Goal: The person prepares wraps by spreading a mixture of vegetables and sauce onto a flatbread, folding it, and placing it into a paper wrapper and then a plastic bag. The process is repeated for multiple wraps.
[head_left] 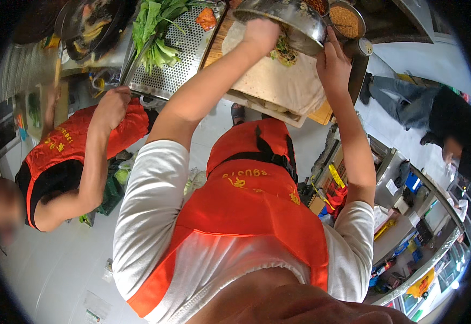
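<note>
My right hand (335,63) is closed on the right rim of the bowl (297,15), which I hold tilted over the far part of the flatbread (287,81). My left hand (262,35) is at its near left side, fingers hidden; I cannot tell what they grasp, if anything. Greens (285,54) lie on the flatbread just below the bowl, between my 2 hands.

The thin metal should be stiff and fairly light, though smooth and likely slippery if oily; the rim looks the surest hold. The flatbread looks soft and easily torn, best lifted from beneath with spread fingers. The greens seem limp and loose. Left stands the tray (189,59); far right, a tub (345,21).
</note>
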Tool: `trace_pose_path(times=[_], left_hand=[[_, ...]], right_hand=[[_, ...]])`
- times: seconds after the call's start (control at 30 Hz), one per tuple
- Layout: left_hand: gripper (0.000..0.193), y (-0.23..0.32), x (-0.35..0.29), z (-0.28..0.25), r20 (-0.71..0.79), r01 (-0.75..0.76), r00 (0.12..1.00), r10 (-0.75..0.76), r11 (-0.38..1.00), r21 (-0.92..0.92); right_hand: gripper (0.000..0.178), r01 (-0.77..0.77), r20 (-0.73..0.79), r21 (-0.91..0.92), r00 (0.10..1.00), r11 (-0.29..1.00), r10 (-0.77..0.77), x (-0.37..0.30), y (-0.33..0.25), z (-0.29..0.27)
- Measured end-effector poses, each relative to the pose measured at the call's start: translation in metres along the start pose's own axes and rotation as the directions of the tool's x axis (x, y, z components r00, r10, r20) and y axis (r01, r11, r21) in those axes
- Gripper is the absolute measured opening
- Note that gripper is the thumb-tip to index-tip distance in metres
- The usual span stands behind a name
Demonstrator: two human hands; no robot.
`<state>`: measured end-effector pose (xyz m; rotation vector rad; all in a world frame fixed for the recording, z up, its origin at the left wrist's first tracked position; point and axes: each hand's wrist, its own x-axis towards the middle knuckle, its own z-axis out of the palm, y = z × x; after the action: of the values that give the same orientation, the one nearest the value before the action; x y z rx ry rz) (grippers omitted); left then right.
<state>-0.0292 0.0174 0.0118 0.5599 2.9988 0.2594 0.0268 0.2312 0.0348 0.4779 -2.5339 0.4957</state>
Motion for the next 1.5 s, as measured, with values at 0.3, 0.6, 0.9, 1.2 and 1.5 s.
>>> trace_pose_path(times=[0.3, 0.6, 0.9, 1.2, 1.5], left_hand=[[0.017, 0.006, 0.002, -0.023, 0.143, 0.013, 0.990, -0.015, 1.000, 0.016], [0.021, 0.015, -0.007, -0.035, 0.126, -0.029, 0.992, 0.024, 0.999, 0.040], [0.014, -0.003, -0.008, -0.006, 0.060, 0.024, 0.998, -0.028, 0.997, 0.073], [0.014, -0.002, -0.010, -0.009, 0.075, -0.057, 0.996, 0.048, 0.991, 0.123], [0.025, -0.010, -0.049, 0.011, 0.119, 0.007, 0.993, -0.005, 1.000, -0.021]], right_hand=[[0.010, -0.009, 0.035, 0.007, 0.999, 1.000, 0.008, 0.003, -0.005, -0.001], [0.010, -0.059, 0.040, -0.028, 0.997, 0.998, 0.060, 0.002, -0.007, 0.002], [0.016, -0.057, 0.017, -0.056, 0.998, 0.997, 0.058, 0.005, -0.003, 0.007], [0.016, -0.007, -0.029, -0.043, 1.000, 0.999, 0.006, 0.013, -0.014, 0.009], [0.014, -0.207, 0.122, -0.057, 0.969, 0.977, 0.213, 0.007, -0.007, 0.005]])
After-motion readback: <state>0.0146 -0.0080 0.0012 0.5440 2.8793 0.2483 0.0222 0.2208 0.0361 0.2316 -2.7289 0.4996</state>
